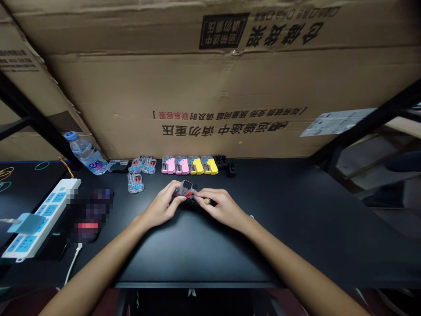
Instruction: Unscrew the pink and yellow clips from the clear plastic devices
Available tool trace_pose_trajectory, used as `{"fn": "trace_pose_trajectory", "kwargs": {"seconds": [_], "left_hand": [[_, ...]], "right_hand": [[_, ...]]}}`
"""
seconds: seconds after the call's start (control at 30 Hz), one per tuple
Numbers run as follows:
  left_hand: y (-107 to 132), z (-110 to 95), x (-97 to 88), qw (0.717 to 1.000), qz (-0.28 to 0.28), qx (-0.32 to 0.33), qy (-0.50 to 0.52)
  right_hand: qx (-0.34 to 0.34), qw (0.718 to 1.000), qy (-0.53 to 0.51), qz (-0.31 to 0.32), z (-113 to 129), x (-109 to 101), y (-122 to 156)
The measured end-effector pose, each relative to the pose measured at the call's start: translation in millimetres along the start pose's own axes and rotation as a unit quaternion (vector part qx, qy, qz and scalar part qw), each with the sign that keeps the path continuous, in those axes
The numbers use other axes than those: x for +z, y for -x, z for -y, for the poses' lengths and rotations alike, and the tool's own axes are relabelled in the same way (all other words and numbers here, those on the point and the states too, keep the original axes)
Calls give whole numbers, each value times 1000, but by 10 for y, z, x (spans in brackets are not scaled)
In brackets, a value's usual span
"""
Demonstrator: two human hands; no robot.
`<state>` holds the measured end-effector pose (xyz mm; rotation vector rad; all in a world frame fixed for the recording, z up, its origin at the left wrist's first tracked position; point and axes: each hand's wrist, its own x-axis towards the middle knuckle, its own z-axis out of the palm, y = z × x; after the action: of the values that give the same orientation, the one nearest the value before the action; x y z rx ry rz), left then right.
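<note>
My left hand [165, 205] has its thumb and fingers closed around a small clear plastic toy gun [181, 191] with a red part inside and a dark square piece on top. My right hand [223, 205] meets the toy gun's right side, its fingers pinched on a thin dark tool with a gold-coloured end [207, 201]. The tool's tip is hidden, and its exact kind cannot be made out. Beyond my hands stand pink toy guns [169, 166] and yellow toy guns [197, 166] in a row. More clear toy guns [135, 182] lie to the left.
Black parts [232, 169] lie at the row's right end. At left are a water bottle [88, 153], a white power strip [52, 210] and a blurred phone [90, 217] on a cable. A cardboard wall [210, 87] closes off the back of the black table [296, 228].
</note>
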<state>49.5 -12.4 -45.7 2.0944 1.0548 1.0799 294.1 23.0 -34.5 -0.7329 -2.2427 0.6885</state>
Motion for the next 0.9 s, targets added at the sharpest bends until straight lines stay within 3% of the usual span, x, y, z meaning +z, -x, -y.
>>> {"fn": "trace_pose_trajectory", "kwargs": {"seconds": [0.3, 0.5, 0.63, 0.7, 0.77, 0.83, 0.9], "left_hand": [[-2, -21, 46, 999, -26, 21, -8], [6, -21, 44, 996, -81, 24, -6], [-15, -22, -30, 986, -161, -15, -39], [-31, 6, -102, 979, -187, -38, -71], [-41, 57, -177, 980, -166, -64, -88], [-41, 120, -233, 982, -140, -85, -90], [-33, 175, -260, 984, -115, -111, -79]], "right_hand": [[-10, 997, 54, -47, 35, 30, 30], [-6, 995, 79, -63, -29, 34, 40], [8, 995, 89, -55, -196, -54, 37], [40, 990, 105, -90, -338, -186, 44], [99, 975, 149, -133, -498, -391, 59], [188, 943, 208, -181, -643, -640, 77], [286, 891, 273, -223, -742, -874, 88]]}}
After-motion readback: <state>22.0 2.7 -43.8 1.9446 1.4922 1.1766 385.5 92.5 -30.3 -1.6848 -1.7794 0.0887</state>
